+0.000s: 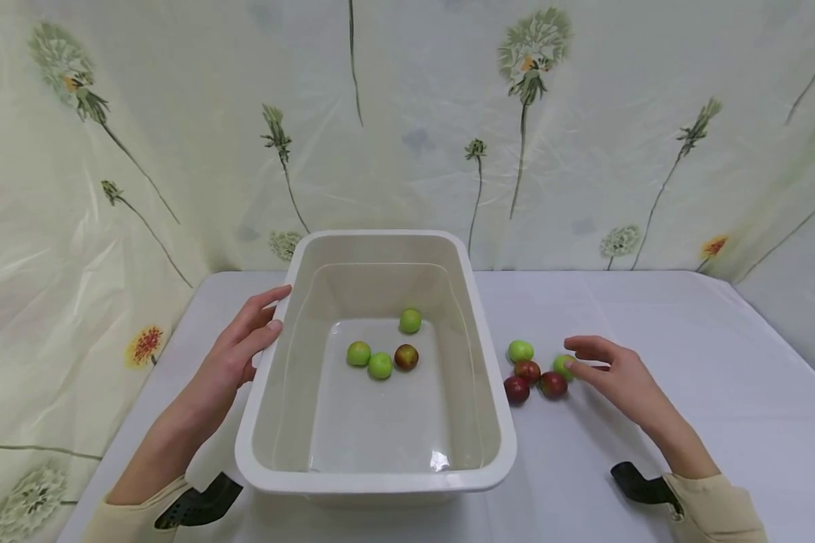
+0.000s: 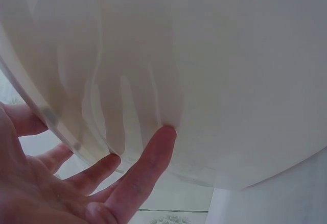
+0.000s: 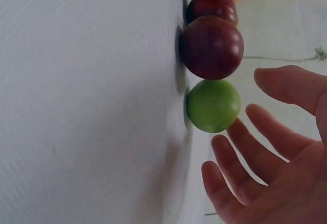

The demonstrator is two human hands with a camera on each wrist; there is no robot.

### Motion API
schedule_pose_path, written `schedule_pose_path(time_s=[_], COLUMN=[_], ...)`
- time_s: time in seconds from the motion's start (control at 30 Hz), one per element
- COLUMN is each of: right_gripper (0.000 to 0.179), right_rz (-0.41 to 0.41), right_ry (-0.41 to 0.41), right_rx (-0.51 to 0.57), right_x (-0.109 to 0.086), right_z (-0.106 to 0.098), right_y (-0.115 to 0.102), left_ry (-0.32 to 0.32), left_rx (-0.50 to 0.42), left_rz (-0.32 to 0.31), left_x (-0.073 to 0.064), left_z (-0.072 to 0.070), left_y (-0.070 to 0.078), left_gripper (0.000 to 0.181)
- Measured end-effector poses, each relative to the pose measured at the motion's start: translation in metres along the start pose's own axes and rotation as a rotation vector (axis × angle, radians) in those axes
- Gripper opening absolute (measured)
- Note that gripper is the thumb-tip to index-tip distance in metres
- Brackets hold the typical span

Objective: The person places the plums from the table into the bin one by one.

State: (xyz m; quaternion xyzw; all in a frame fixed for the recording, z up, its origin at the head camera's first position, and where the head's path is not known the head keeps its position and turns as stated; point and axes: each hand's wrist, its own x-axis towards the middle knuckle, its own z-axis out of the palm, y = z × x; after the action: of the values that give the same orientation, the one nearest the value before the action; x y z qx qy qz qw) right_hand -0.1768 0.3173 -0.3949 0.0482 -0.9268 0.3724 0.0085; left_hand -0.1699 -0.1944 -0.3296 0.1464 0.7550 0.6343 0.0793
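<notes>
A large white plastic basin (image 1: 492, 452) stands before me, holding three green round fruits, one of them a green fruit (image 1: 410, 320) at the back, and one red-brown fruit (image 1: 407, 357). My left hand (image 1: 234, 343) touches the basin's left side, thumb and forefinger at the rim. Other fingertips rest against its outer wall (image 2: 230, 81) in the left wrist view, fairly straight. Over the table to the right, my right hand (image 1: 621, 377) has its fingers spread loosely around a green plum-like fruit (image 3: 213, 105). The thumb stands apart from it; whether a fingertip touches it, I cannot tell.
Next to that fruit on the white-clothed table (image 1: 733, 377) lie a dark red fruit (image 1: 553, 385), two more red fruits, and a second green fruit (image 1: 521, 351), close to the basin's right wall. A flower-printed curtain (image 1: 394, 173) hangs behind and at the sides.
</notes>
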Motion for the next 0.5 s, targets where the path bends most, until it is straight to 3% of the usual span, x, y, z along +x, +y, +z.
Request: schedule_pose_path(time_s=[0.5], right_gripper=[0.044], right_rz=[0.017], right_ry=[-0.052], right_rx=[-0.002], right_x=[0.0036], right_z=[0.0061], right_y=[0.0096], left_ry=[-0.012], left_rx=[-0.022], left_rz=[0.014], left_x=[-0.0003], left_z=[0.0009], left_y=[0.0020], left_gripper=[0.049])
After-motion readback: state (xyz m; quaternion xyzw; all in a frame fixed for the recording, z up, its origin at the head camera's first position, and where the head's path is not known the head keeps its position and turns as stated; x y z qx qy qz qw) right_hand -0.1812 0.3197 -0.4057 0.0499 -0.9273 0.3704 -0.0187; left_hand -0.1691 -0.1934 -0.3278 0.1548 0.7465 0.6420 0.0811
